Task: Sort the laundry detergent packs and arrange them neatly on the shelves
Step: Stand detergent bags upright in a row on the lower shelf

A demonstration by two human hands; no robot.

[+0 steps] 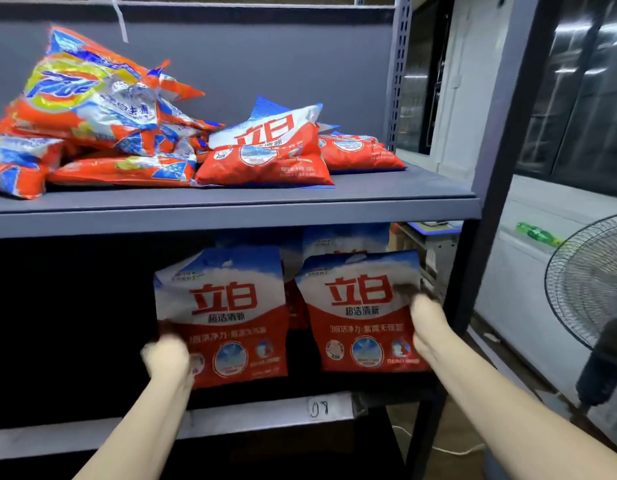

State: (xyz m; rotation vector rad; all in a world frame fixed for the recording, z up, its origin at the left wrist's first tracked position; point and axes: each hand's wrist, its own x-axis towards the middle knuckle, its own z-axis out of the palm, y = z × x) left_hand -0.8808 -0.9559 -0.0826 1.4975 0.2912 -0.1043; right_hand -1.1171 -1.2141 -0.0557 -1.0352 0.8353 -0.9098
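Red n white detergent packs all over this grey metal rack. On the lower shelf (230,415) two of em stand upright side by side facing out: the left pack (227,317) and the right pack (364,311), w/ a couple more of the same kind tucked behind them, only partly visible. Left hand (168,358) is on the bottom left corner of the left pack, looks like it's gripping that corner, but it's motion-blurred so the fingers are hard to make out. Right hand (426,323) is on the right edge of the right pack, fingers curled round the side, fingertips also smeared. Both forearms reach in from the bottom of the frame. Upper shelf (300,206) is messier: an orange/blue/yellow pile (92,116) of a diff brand heaped on the left, some tilted against each other, and next to it a red pack lying flat (269,150) w/ another flat red one (359,152) behind it to the right. There's a white label w/ handwritten digits (320,408) on the front lip of the lower shelf. Off to the right, well apart from the rack, a standing fan (591,289) and a green bottle (537,233) lying on a white surface.
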